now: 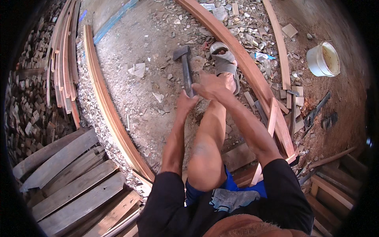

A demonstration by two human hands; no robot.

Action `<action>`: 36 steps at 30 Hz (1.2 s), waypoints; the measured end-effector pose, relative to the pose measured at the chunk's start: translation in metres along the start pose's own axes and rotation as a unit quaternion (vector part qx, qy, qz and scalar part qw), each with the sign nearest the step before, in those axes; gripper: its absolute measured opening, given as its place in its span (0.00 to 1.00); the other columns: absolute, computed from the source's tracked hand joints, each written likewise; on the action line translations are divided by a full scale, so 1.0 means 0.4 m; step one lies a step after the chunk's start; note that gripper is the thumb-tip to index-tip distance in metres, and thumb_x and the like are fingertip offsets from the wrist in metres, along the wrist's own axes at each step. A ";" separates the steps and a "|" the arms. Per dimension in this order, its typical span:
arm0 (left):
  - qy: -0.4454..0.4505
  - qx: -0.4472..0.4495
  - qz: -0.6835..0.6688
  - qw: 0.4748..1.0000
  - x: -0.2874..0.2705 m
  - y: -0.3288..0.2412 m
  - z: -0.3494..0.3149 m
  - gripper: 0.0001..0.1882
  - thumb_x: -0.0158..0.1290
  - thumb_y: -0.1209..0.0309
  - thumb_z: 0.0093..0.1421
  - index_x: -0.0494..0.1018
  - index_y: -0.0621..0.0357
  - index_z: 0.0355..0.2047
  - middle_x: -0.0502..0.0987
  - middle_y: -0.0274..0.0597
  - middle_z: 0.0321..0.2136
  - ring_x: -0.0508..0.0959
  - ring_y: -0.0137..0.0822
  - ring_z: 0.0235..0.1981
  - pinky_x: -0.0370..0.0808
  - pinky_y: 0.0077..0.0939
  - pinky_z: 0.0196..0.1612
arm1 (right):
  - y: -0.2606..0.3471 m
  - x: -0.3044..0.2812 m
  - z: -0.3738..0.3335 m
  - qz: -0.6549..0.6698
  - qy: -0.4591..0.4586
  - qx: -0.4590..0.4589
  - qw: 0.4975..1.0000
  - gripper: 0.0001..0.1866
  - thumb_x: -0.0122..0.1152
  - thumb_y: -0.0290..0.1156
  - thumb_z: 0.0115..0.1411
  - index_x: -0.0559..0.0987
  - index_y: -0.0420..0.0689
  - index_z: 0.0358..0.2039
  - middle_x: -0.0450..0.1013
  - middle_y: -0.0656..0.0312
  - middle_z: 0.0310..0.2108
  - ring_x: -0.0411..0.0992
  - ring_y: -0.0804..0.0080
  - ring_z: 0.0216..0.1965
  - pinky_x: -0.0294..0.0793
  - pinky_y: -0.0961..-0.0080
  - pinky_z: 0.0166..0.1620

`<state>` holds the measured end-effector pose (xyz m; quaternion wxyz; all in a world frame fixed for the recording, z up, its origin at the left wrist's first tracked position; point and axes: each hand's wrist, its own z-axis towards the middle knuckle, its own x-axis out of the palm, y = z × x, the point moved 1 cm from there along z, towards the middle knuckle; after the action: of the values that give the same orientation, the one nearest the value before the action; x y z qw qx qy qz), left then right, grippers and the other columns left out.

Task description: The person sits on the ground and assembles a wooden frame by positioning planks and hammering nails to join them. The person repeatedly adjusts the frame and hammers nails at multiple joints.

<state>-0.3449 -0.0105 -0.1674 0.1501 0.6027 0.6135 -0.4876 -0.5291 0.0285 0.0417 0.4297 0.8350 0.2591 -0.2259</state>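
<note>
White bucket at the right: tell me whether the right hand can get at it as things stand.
Probably not without leaning or stepping over: the white bucket is well to the right of the right hand, with the long reddish beam and a narrower plank between them.

We see a hammer [187, 71] with a dark grey head and a dark grey handle. The floor [154, 118] is brown-grey, with lots of white and grey specks. Near its far left corner we spot a light blue strip [112, 21]. Along its left edge, one long plank [107, 106] is pale tan and red-brown, and the thin sticks [63, 63] are red-brown too. Toward the right edge we find a red-brown beam [244, 63] and a white bucket [316, 61], yellowish inside. At the near left corner, old boards [94, 193] look grey and brown. We see a grey sandal [225, 59], blue shorts [191, 193] and a black shirt [169, 205] with a grey and light blue print [233, 200].
</note>
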 end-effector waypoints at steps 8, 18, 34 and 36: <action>-0.052 0.049 -0.138 0.988 0.081 0.079 -0.144 0.53 0.59 0.42 0.63 0.47 0.53 0.78 0.45 0.61 0.76 0.47 0.65 0.75 0.44 0.71 0.72 | -0.017 0.118 0.250 -0.032 -0.022 0.103 0.994 0.48 0.63 0.37 0.62 0.52 0.41 0.78 0.77 0.34 0.56 0.78 0.38 0.58 0.79 0.49 0.59; -0.069 -0.289 0.028 0.954 0.208 0.337 -0.420 0.46 0.51 0.44 0.68 0.51 0.48 0.79 0.49 0.67 0.77 0.48 0.78 0.74 0.43 0.73 0.74 | 0.030 -0.082 0.324 -0.085 -0.005 -0.181 0.980 0.45 0.69 0.30 0.57 0.65 0.47 0.75 0.76 0.39 0.59 0.79 0.46 0.55 0.75 0.61 0.62; -0.061 -0.295 0.043 0.953 0.123 0.247 -0.439 0.41 0.48 0.45 0.69 0.56 0.47 0.78 0.55 0.66 0.75 0.53 0.69 0.74 0.47 0.68 0.73 | -0.090 -0.143 0.373 -0.129 -0.102 -0.059 0.985 0.43 0.67 0.39 0.57 0.67 0.38 0.72 0.78 0.34 0.54 0.79 0.42 0.54 0.76 0.58 0.59; -0.019 -0.277 0.111 0.954 0.146 0.261 -0.438 0.42 0.48 0.46 0.69 0.55 0.46 0.78 0.54 0.65 0.76 0.52 0.69 0.75 0.46 0.70 0.73 | -0.082 -0.029 0.344 -0.044 -0.132 -0.020 0.990 0.45 0.66 0.43 0.58 0.65 0.41 0.74 0.75 0.35 0.59 0.77 0.43 0.58 0.75 0.55 0.61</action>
<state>-0.1951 0.1397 -0.1721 0.3758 0.5927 0.6505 -0.2905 -0.5800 -0.0727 -0.0438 0.4668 0.7768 0.2408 -0.3473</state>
